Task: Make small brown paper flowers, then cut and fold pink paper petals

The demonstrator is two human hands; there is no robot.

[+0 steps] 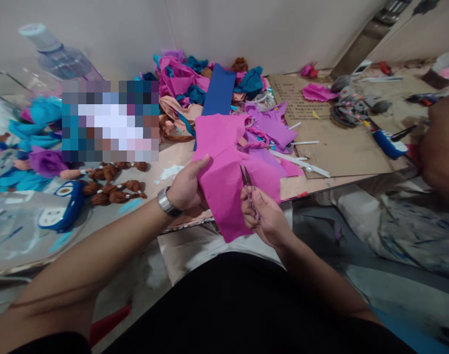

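A bright pink sheet (224, 196), thin and bendy like foam or crepe paper, hangs over the table's front edge with its lower corner pointing at my lap. My left hand (190, 184) grips its left side, thumb on top and fingers beneath. Wrapped round the handles of small scissors (251, 196), my right hand (263, 214) sits over the sheet's right part. The slightly parted blades point up and away from me, over the pink surface. Behind the sheet lie a dark blue strip (220, 91) and purple scraps (270, 123).
Crumpled pink, teal and brown pieces (180, 73) heap against the wall. Brown bundles (117, 189) and a blue-and-white case (64, 206) lie left, near a clear bottle (66, 59). Cardboard (320, 147) covers the right side. Another person's arm (441, 142) is at far right.
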